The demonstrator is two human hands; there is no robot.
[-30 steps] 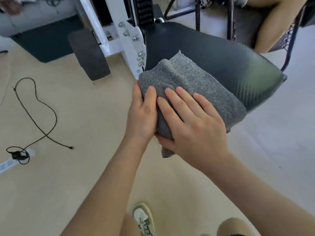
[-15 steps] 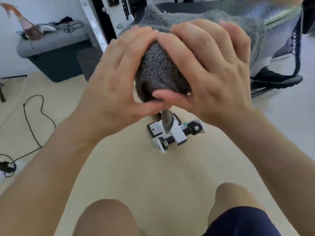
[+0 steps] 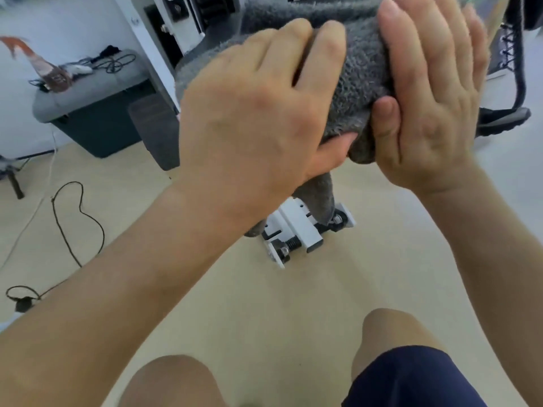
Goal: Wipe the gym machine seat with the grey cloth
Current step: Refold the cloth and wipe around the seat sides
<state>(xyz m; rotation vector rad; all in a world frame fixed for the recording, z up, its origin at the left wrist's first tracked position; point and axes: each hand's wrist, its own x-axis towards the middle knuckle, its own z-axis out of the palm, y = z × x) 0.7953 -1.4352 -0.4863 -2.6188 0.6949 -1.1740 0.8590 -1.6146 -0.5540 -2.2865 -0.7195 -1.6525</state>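
Several background items are seen at the far left: a dark storage box with a padded grey top [image 3: 88, 92], on which tangled black cables [image 3: 116, 61] are piled, and a black cord [image 3: 79, 212] that is looped over the pale beige floor [image 3: 264, 304]. Moving rightward, the left hand [image 3: 249, 118] is laid palm-down over the fluffy grey terry cloth [image 3: 361, 71], its fingers [image 3: 296, 42] spread across the top while the thumb is tucked underneath, so the cloth is pinched and, it is judged, kept from sliding as pressure is applied. The cloth is draped over the near edge of what is taken to be the gym machine seat, which is almost wholly hidden beneath it; only a pale blurred strip at the upper right might belong to it, and that cannot be told for certain. One loose corner of the cloth is left hanging down toward the white metal base bracket with black bolts [image 3: 296, 233] on the floor. To the right, the right hand [image 3: 432, 107] is pressed flat against the cloth, fingers [image 3: 417, 39] extended upward and the thumb curled around the fold, so the cloth is clamped from that side too. Two hands are probably used so that the front edge is wrapped and rubbed firmly.
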